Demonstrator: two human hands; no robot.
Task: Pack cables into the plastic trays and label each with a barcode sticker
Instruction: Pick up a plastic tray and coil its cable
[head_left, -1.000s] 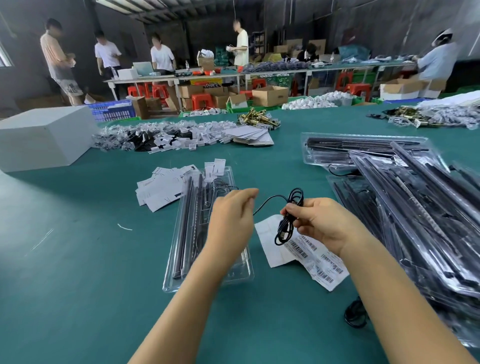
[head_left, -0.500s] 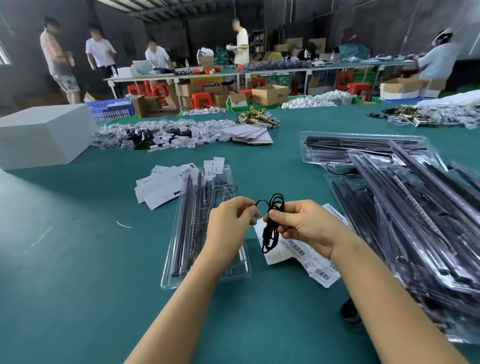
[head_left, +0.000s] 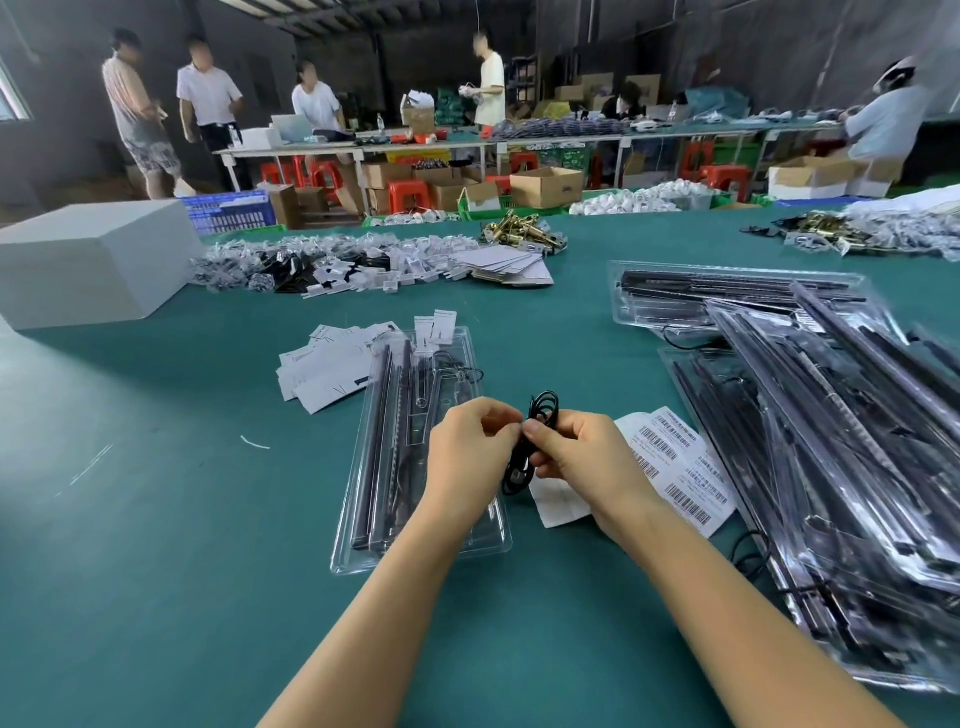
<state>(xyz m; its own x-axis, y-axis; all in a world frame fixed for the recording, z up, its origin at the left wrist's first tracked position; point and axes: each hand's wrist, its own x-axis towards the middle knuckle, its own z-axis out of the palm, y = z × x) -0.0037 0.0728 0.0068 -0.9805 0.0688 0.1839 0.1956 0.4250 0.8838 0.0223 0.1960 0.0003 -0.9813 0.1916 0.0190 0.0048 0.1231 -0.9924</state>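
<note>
Both forearms reach out over the green table (head_left: 156, 519), hands meeting above it. The right hand (head_left: 582, 457) curls around a coiled black cable (head_left: 537, 415); the left hand (head_left: 467, 452) pinches it too, just above the clear tray (head_left: 363, 467) beside the barcode stickers (head_left: 675, 467).

The green table (head_left: 156, 519) carries a clear plastic tray (head_left: 363, 519) under the left fingers. Barcode stickers (head_left: 675, 467) lie right of the right fingers. Packed trays (head_left: 831, 441) are heaped beyond the stickers.

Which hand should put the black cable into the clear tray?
Probably the left hand. It hovers right over the tray and already pinches the cable. The right hand also holds the cable but sits beside the tray, over the stickers.
</note>
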